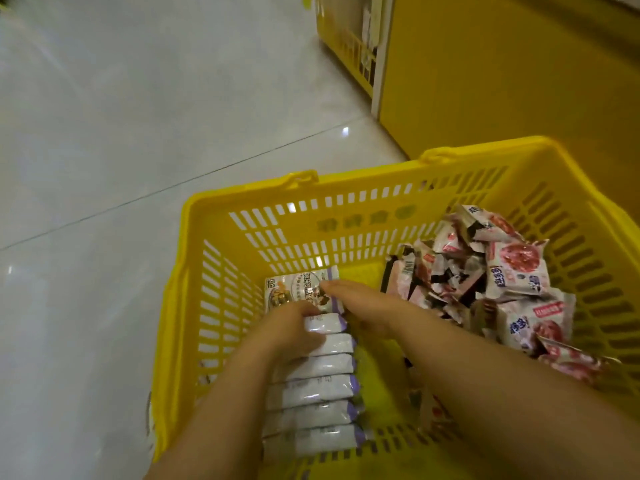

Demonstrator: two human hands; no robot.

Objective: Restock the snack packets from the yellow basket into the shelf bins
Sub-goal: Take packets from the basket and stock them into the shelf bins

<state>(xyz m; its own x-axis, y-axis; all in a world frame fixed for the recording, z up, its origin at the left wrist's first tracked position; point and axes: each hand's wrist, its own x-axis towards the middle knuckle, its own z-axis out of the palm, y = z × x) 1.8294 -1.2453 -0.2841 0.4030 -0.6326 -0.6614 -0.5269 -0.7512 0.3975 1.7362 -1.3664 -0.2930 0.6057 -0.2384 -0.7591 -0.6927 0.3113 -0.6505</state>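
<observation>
In the yellow basket, six white-and-purple snack packets stand edge-up along its left wall, the left hand curling its fingers over the farthest, the right hand laying straight fingers on a seventh packet facing up beyond, with an uncountable heap of pink packets against the right wall.

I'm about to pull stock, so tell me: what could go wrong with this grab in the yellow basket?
The left hand grips only part of the upright row; the rest may topple. The right hand lies flat against it, so packets could slip out and mix into the loose pink pile.
</observation>
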